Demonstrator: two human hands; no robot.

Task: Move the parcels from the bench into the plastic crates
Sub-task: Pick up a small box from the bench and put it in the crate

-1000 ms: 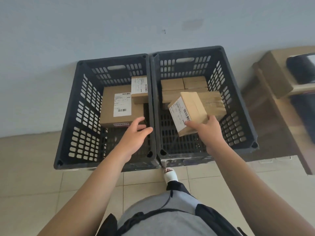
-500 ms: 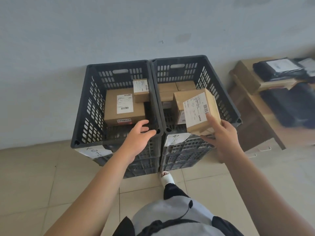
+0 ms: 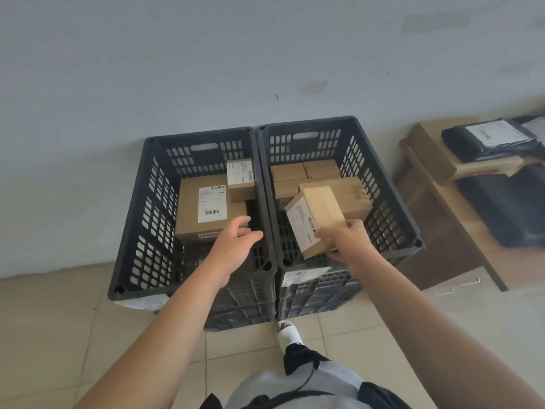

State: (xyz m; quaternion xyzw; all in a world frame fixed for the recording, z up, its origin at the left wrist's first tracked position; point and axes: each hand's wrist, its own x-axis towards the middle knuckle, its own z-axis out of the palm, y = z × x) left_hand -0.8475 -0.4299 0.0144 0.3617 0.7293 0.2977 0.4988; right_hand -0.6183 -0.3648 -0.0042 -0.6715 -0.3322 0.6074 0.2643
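Your right hand [image 3: 348,246] grips a tilted cardboard parcel [image 3: 314,219] above the right crate's [image 3: 392,208] free front end, presumably to fill it; your left hand [image 3: 233,246] hangs relaxed, empty.

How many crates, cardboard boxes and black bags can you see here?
Plastic crates: 2, left crate and right crate
Cardboard parcels in left crate: 2
Cardboard parcel held in right hand: 1
Other boxes in right crate: about 4, partly hidden
Black bags on bench: at least 2
Total: about 11

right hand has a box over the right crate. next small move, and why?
Probably lower and set it down: the right hand grips the tilted parcel above the right crate, whose near floor looks bare in front of the stacked boxes.
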